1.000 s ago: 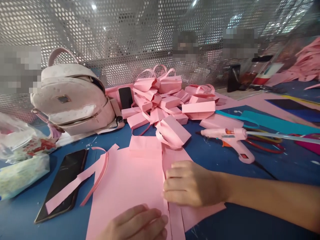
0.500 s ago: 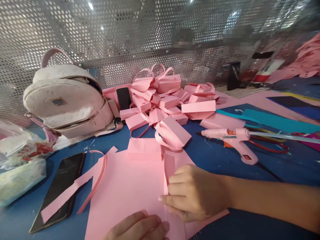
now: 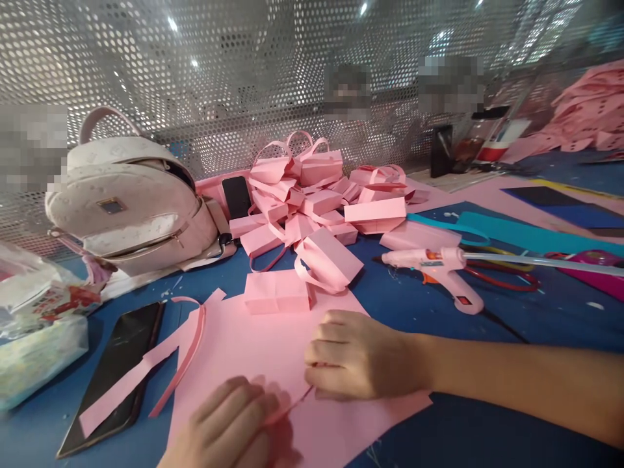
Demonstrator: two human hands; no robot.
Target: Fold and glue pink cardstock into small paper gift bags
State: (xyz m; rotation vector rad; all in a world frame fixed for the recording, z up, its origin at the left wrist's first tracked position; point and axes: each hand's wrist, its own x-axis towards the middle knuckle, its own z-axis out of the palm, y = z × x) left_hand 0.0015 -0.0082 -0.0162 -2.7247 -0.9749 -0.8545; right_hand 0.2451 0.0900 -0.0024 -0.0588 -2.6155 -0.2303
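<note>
My left hand [image 3: 227,426] is curled at the bottom of the view, its fingers closed on a piece of pink paper [image 3: 287,409]. The paper's raised edge runs across to my right hand [image 3: 358,357], which is closed in a fist-like grip at the other end. Fingertips of both hands are partly hidden. Beneath them lies a large pink sheet [image 3: 229,351]. A small folded pink paper box [image 3: 275,291] rests on the sheet's far edge. Left of the hands are a narrow curved pink strip [image 3: 188,367] and a wider strip [image 3: 114,393].
A black phone [image 3: 110,377] lies at left, near plastic bags [image 3: 43,344] and a white backpack [image 3: 131,208]. Small pink paper bags [image 3: 324,260] are heaped at the back. To the right sits a pink glue gun [image 3: 448,273]; perforated metal [image 3: 209,71] stands behind.
My left hand has moved up and left, and my right hand has shifted slightly up and left. The paper between them is now lifted, its edge slanting from hand to hand.
</note>
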